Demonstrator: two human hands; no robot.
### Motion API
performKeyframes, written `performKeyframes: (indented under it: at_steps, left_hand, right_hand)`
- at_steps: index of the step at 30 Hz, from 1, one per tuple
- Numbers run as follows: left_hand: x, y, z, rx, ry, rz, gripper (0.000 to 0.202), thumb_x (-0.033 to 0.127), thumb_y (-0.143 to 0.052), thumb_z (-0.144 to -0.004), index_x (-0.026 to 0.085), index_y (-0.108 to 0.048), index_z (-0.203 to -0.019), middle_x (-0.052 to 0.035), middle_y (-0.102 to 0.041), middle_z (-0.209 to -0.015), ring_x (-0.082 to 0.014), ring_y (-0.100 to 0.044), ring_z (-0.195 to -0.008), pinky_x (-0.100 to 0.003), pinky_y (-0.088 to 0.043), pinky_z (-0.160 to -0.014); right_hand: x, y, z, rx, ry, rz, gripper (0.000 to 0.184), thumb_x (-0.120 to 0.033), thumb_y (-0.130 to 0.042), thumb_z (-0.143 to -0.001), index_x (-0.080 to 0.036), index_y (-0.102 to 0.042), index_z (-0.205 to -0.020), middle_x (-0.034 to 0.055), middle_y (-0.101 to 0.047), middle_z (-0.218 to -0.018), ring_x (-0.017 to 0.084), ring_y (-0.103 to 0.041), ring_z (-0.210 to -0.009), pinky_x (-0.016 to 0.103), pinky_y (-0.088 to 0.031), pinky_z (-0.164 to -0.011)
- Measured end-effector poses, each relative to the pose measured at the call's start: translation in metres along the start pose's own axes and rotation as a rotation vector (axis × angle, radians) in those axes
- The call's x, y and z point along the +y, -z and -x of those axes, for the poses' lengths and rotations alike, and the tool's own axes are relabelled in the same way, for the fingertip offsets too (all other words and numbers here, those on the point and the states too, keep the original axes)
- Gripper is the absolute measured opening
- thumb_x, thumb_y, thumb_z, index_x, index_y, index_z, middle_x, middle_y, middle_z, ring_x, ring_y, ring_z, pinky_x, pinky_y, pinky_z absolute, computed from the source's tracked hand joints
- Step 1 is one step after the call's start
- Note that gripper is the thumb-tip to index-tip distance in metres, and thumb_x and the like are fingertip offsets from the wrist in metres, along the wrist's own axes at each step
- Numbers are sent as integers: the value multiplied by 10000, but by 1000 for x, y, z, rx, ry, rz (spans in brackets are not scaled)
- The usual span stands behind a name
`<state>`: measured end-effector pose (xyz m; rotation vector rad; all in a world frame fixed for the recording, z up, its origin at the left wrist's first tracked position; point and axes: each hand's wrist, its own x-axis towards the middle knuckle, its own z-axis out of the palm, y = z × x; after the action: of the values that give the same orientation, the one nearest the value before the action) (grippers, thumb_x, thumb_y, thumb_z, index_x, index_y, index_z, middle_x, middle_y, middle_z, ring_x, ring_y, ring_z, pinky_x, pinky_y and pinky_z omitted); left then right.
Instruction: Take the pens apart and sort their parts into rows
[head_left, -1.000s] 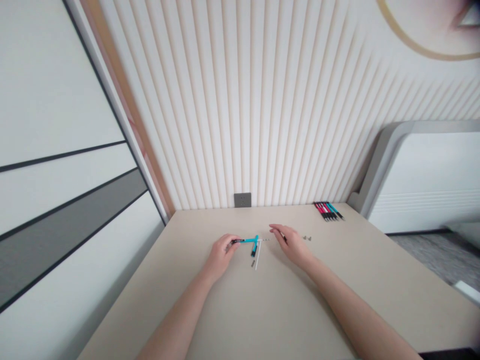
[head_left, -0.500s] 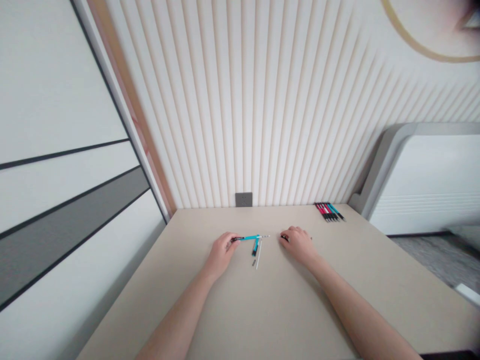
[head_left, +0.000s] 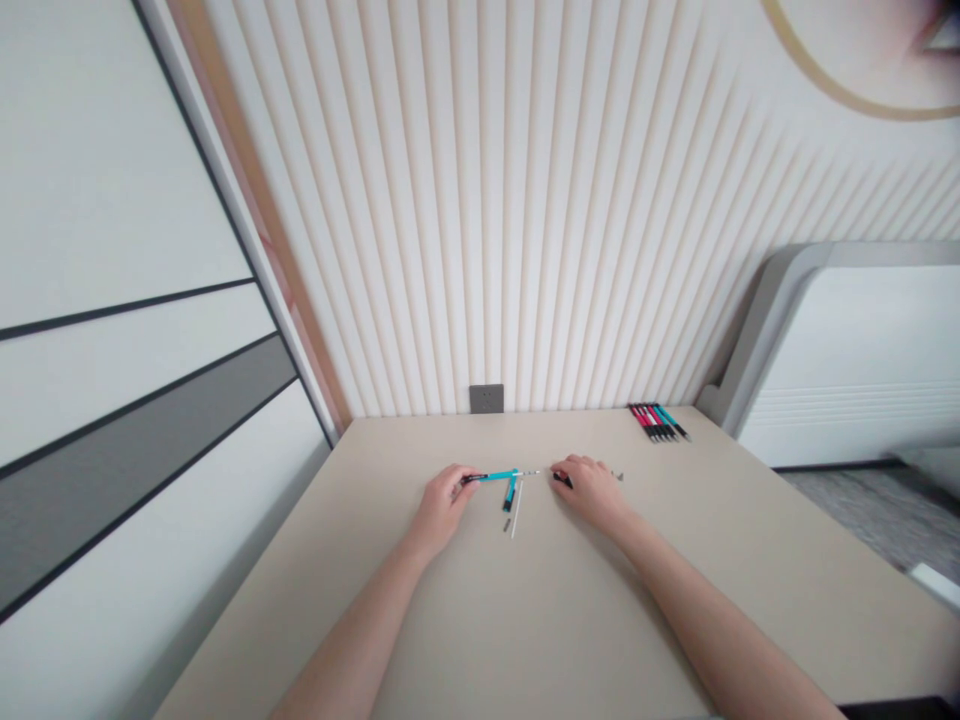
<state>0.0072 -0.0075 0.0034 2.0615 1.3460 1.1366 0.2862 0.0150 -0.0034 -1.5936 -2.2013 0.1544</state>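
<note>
We see two bare arms come up from the bottom of the frame and reach onto a pale tan table [head_left: 525,620]. The left hand [head_left: 444,503] is closed in a narrow grip around the dark end of a blue pen [head_left: 499,477]. The pen lies flat across the middle of the table, with its thin tip pointing right. The right hand [head_left: 592,492] is closed too, with its fingers curled low — it pinches a small black piece [head_left: 561,480] that pokes out at the fingertips. The two hands are near each other, with the pen tip between them.

Just under the pen we see a short blue pen part [head_left: 510,494], a thin white tube [head_left: 516,510] and a tiny gray bit [head_left: 507,525]. Past the right hand lie more tiny gray bits [head_left: 618,476]. At the far edge of the table, right of the middle, a neat row of pink and blue pens [head_left: 658,422] lies side by side — not far from a gray wall socket [head_left: 486,398].
</note>
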Motion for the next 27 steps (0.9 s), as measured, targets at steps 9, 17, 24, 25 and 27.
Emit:
performKeyframes:
  at_steps: [9, 17, 24, 25, 27]
  left_hand:
    - [-3, 0, -1, 9, -17, 10, 197, 312, -529, -898, 201, -669, -979, -46, -693, -943, -178, -603, -790, -284, -476, -715]
    - [1, 2, -1, 46, -20, 13, 208, 323, -516, -909, 203, -664, -993, -52, -692, -961, -186, -611, -836, -291, -480, -736]
    - [0, 1, 0, 62, -22, 17, 200, 313, -512, -920, 210, -660, -1008, -41, -693, -975, -181, -617, -858, -289, -486, -763]
    - [-1, 1, 0, 65, -24, 19, 197, 312, -510, -922, 211, -657, -1006, -40, -691, -974, -179, -617, -860, -286, -486, -763]
    - [-1, 0, 0, 67, -22, 22, 202, 318, -504, -924, 209, -654, -1002, -41, -689, -970, -178, -617, -860, -283, -487, -759]
  right_hand:
    - [3, -6, -7, 130, -50, -423, 309, -286, -510, -851, -199, -692, -1085, 66, -693, -922, 185, -610, -759, 315, -453, -721]
    - [-4, -3, -13, 247, -204, -1115, 416, -503, -672, -750, -169, -660, -997, 38, -668, -762, 160, -591, -660, 272, -437, -577]
    - [-6, -2, -12, 297, -204, -1196, 406, -508, -711, -728, -182, -643, -959, 29, -644, -711, 163, -588, -652, 278, -435, -581]
    - [-6, -2, -12, 294, -206, -1203, 400, -504, -716, -726, -185, -643, -955, 26, -646, -719, 161, -587, -651, 278, -433, -581]
    - [-6, -2, -12, 290, -206, -1218, 392, -494, -724, -722, -188, -641, -953, 22, -648, -733, 156, -586, -649, 276, -427, -581]
